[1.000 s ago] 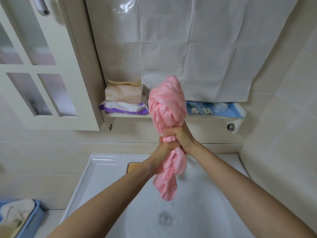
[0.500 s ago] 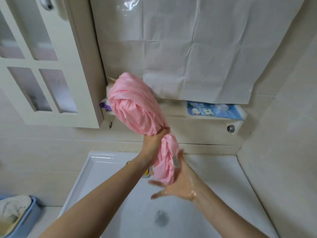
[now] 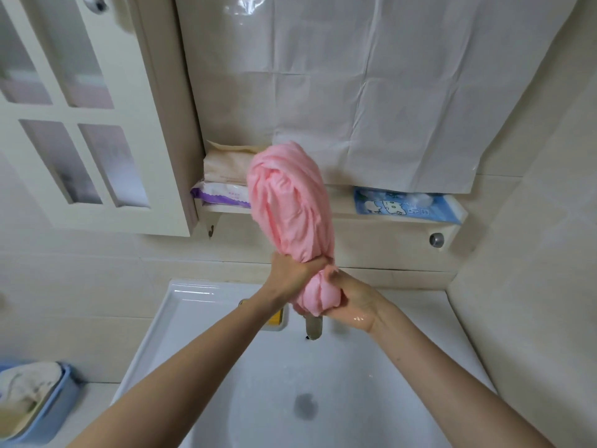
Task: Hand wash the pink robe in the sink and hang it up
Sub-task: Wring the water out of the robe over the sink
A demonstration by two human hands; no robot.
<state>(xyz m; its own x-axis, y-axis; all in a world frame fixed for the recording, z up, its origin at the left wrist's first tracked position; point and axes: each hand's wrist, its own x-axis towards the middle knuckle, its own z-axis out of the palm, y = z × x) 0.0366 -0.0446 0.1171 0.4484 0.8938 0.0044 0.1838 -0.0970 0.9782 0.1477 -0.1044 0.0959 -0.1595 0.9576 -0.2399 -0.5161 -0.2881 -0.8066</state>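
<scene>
The pink robe (image 3: 290,202) is bunched into a thick twisted roll that stands upright above the white sink (image 3: 181,318). My left hand (image 3: 290,274) is closed around the roll's narrow neck. Just below it, my wet right hand (image 3: 352,302) grips the roll's bottom end from the right. The two hands touch. The sink basin beneath holds no cloth, and its dark drain (image 3: 305,405) shows.
A metal faucet (image 3: 313,328) and a soap dish (image 3: 276,320) sit at the sink's back rim, under my hands. The shelf (image 3: 403,219) behind holds tissue packs (image 3: 223,179) and a blue pack (image 3: 407,205). A white cabinet door (image 3: 80,124) hangs left; a blue basin (image 3: 38,402) with cloth lies lower left.
The roll swung from tilted left back to upright. My right hand, open below the cloth half a second ago, has closed on the robe's lower end.
</scene>
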